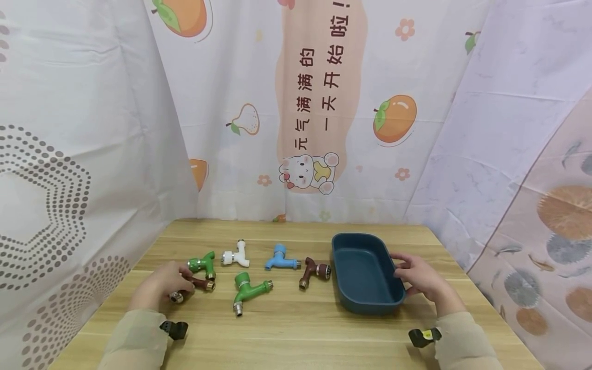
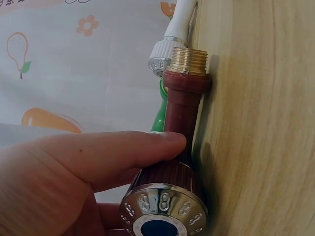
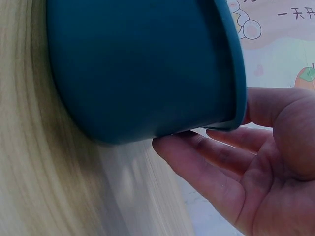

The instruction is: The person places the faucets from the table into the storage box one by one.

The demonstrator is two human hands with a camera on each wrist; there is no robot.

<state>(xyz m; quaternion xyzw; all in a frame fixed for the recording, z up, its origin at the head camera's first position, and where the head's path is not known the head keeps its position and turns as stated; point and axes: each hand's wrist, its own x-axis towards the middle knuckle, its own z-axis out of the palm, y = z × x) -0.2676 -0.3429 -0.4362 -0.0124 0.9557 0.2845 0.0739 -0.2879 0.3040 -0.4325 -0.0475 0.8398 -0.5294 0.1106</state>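
Note:
My left hand [image 1: 163,284] grips a dark red tap [image 1: 201,282] at the table's left side. In the left wrist view, the thumb lies across the body of the tap [image 2: 183,110], its brass thread pointing away and its chrome-capped knob facing the camera. Right behind it lies a green tap [image 1: 203,263]. My right hand [image 1: 422,276] holds the right side of a dark blue bin [image 1: 368,307]. Seen from the right wrist, its fingers lie against the outer wall of the bin [image 3: 147,73], and one digit passes behind the rim.
Between the hands lie a white tap [image 1: 237,255], a light blue tap [image 1: 282,258], a larger green tap [image 1: 250,291] and another dark red tap [image 1: 313,272]. Patterned curtains [image 1: 240,169] stand along the back and both sides of the wooden table [image 1: 287,339].

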